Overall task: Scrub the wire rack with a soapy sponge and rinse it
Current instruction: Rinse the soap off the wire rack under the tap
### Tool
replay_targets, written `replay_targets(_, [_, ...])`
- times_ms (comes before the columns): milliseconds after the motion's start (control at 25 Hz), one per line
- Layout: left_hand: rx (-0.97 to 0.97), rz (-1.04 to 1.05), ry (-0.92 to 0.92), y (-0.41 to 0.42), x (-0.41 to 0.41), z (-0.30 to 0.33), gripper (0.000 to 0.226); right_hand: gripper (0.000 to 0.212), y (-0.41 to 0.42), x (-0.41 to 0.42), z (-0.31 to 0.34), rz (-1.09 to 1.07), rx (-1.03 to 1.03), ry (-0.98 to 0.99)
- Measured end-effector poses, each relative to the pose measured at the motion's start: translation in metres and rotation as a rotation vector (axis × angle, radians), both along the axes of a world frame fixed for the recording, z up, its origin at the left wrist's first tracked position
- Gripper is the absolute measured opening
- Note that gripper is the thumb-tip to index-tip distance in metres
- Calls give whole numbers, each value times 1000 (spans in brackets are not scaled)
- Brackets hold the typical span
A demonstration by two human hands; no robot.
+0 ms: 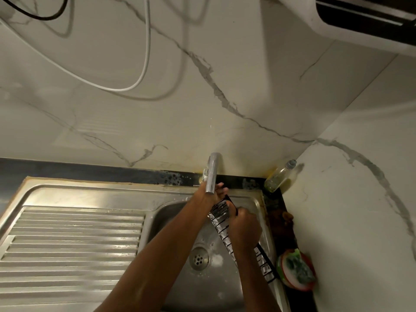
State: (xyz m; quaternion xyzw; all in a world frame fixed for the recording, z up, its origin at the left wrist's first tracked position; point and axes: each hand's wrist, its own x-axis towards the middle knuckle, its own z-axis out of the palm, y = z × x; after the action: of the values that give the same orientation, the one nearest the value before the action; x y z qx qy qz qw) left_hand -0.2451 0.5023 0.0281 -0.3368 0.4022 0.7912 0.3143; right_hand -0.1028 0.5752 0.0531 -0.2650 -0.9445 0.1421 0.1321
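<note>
A long black wire rack (pixel 222 230) slants across the right side of the steel sink basin (pixel 180 287), its far end up under the tap spout (pixel 211 174). My left hand (pixel 208 197) holds the rack's far end just below the spout. My right hand (pixel 244 228) grips the rack's middle from the right. The rack's near end (pixel 266 270) rests by the basin's right rim. A green scouring sponge (pixel 297 270) lies in a small red-rimmed dish on the dark counter, apart from both hands.
A ribbed steel draining board (pixel 72 242) fills the left. The drain (pixel 199 258) sits mid-basin with some foam beside it. A clear bottle (pixel 279 176) stands in the counter corner. Marble-patterned walls close the back and right; cables hang above.
</note>
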Motion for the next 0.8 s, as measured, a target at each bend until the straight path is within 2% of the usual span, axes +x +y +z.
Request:
replay_targets(80, [-93,-78,47,-1,1,-3,21,59,2,1,5,5,-76,25])
replay_targets(160, [-254,-277,166,-6,5,0,11,56,0,4,9,51,-146,81])
replay_targets(240, [-433,-514,281,-19,16,12,33,55,1,7,14,116,-191,130])
replay_targets(360, [-501,-755,409,-33,27,20,72,54,7,13,13,141,-279,190])
replay_targets(440, [-574,-802,415,-31,25,18,100,54,5,17,13,117,-320,210])
replay_targets(480, [-602,-774,448,-30,23,14,103,54,3,18,14,116,-326,215])
replay_targets(600, [-696,-666,511,-31,22,5,81,49,-1,19,16,114,-355,243])
replay_targets(800, [-468,-664,285,-39,26,8,59,43,-9,12,30,135,-267,263])
